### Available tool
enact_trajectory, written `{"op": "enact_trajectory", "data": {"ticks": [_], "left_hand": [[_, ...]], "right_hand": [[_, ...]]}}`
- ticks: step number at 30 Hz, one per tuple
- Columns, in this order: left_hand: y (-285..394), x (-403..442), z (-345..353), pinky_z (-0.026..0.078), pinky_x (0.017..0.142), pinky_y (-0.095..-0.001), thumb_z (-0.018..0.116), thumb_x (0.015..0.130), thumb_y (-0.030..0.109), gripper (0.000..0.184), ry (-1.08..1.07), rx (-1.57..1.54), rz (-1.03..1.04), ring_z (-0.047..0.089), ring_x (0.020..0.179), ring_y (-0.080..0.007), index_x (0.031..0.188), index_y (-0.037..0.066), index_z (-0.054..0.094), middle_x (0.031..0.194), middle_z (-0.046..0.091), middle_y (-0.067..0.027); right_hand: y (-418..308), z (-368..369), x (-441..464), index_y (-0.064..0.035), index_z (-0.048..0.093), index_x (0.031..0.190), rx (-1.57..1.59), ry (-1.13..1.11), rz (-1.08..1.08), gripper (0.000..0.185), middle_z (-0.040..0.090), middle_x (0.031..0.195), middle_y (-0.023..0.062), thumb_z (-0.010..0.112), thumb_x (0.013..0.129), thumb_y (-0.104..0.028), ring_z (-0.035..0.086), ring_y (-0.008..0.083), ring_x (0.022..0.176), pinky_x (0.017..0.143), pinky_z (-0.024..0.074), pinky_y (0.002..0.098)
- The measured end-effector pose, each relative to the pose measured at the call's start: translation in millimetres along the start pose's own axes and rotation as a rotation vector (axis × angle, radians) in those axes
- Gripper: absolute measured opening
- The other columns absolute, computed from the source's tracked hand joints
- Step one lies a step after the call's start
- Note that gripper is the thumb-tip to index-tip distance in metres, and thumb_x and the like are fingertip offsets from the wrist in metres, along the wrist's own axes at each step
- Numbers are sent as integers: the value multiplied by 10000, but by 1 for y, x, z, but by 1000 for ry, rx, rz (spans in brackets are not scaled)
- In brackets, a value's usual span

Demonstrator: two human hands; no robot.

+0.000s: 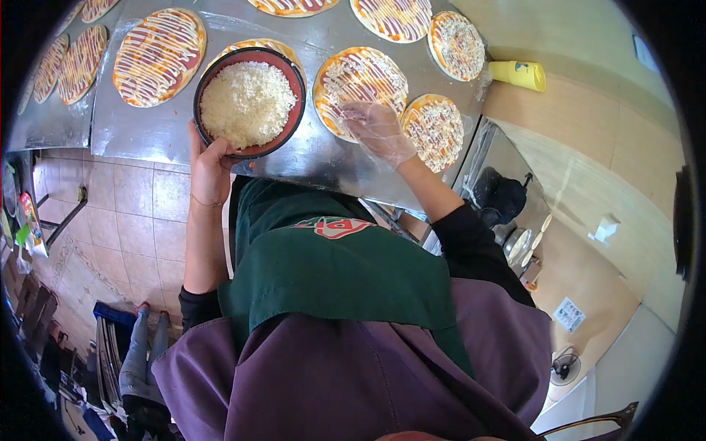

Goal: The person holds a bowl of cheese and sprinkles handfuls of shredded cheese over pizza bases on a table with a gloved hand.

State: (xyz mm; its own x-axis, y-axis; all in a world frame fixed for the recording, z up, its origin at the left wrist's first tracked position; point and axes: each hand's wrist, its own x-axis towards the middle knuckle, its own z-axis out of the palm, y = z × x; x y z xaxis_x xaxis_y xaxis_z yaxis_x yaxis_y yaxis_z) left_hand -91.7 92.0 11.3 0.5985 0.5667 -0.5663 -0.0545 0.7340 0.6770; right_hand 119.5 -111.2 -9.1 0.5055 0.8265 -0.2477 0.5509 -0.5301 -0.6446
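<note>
A round, flat pizza base with orange-red topping and pale stripes (359, 84), partly strewn with white crumbs, lies on the shiny metal table (140, 140). The right hand (376, 132), in a clear plastic glove, is over its near right part; whether its fingers are closed cannot be told. To the left, the bare left hand (212, 165) grips a black-rimmed, reddish-brown round bowl (254, 56) filled with white crumbs (248, 103). Two smaller crumb-covered pizzas (456, 45) (432, 132) lie to the right; farther right is a yellow cylindrical container (518, 75).
</note>
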Motion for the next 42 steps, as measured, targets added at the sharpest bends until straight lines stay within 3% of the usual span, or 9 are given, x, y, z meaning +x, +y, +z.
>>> {"op": "enact_trajectory", "data": {"ticks": [3,9,11,15,20,24,29,36,42], "left_hand": [[5,-1,4,552,631,-351,412,724,-69,512,-12,8,-11,572,785,-201,1206,85,337,1012,510,-108],[2,4,-1,514,641,-313,434,724,-58,519,9,7,-18,548,774,-169,1212,93,345,984,507,-84],[1,5,-4,506,636,-303,440,724,-52,526,3,12,-12,544,769,-161,1219,96,343,983,507,-80],[1,7,-8,489,626,-284,449,723,-44,563,21,13,-6,536,763,-137,1253,107,331,989,507,-69],[7,8,-8,484,638,-270,445,713,-48,609,34,27,-5,539,778,-134,1287,115,323,1031,510,-72],[9,9,-14,481,635,-257,443,705,-53,635,42,26,2,546,806,-143,1305,120,324,1090,506,-79],[8,13,-25,526,725,-325,446,698,-26,650,45,44,37,570,930,-210,1326,89,324,1171,498,-110],[16,18,-27,554,803,-392,444,713,6,623,27,93,59,588,1007,-265,1326,43,341,1205,508,-137],[25,24,-17,554,809,-404,446,715,11,594,-27,162,33,592,1009,-285,1302,6,351,1201,513,-146]], "right_hand": [[-3,-1,1,-40,668,996,58,17,74,203,664,975,157,607,804,-71,649,265,859,781,503,315],[8,-4,18,-46,670,999,-85,-84,-277,200,666,981,136,631,803,-52,654,189,877,784,514,276],[0,-13,29,-58,683,979,104,-80,89,175,670,998,103,622,815,-57,650,163,892,797,516,270],[13,-22,77,-68,692,954,179,40,81,155,675,993,68,620,817,-63,646,145,905,816,514,265],[14,-21,139,-114,698,947,-315,29,7,184,658,954,145,656,778,-174,634,299,875,794,499,364],[13,-6,158,-118,694,953,-337,-40,-22,199,653,935,155,662,770,-191,627,323,874,781,501,383],[0,7,159,-23,666,890,-553,-148,-41,199,635,938,214,667,733,-146,625,345,878,786,500,388],[32,21,173,-23,662,860,-572,-117,-67,162,635,931,222,601,715,-60,626,345,897,784,502,406],[35,7,185,-82,687,857,-343,-82,152,167,663,911,151,621,704,-93,640,317,846,759,513,343]]}}
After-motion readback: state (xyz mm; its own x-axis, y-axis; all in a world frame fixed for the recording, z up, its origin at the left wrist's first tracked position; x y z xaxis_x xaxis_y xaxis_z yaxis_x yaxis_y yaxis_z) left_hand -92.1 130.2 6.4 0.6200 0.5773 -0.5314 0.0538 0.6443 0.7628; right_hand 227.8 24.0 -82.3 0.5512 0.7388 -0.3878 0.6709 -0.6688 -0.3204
